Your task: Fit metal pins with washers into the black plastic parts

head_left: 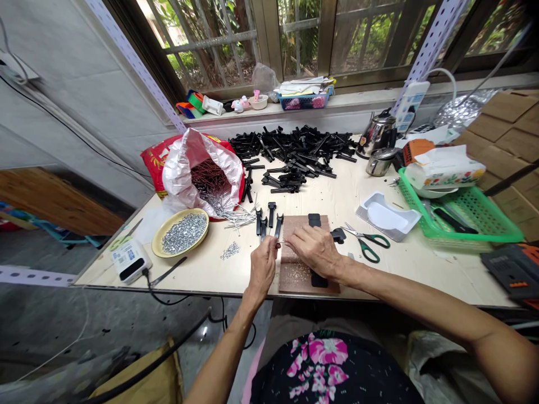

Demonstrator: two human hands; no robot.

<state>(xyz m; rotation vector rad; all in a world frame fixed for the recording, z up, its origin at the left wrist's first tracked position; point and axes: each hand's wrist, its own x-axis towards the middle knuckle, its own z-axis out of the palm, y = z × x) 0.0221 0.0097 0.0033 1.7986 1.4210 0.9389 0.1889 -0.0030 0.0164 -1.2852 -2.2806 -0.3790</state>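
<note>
My left hand (264, 262) is closed, its thumb and fingertips pinched at the left edge of a brown board (290, 283). Close beside it, over the board, my right hand (314, 248) is bent with its fingertips together. A thin metal rod (282, 242) spans the short gap between both hands' fingertips; its ends are hidden by the fingers. Just beyond my left hand are several black plastic pieces (272, 212) with wide heads. Black pads (314, 219) lie on the board, partly covered by my right hand. A small heap of metal nuts or rings (230, 250) lies to the left.
A yellow bowl (159, 248) of small metal parts and a red bag (154, 168) of rods stand left. Black pieces (303, 143) are piled at the back. Scissors (369, 251), a white tray (402, 231), a green basket (499, 227) and a kettle (379, 132) are right.
</note>
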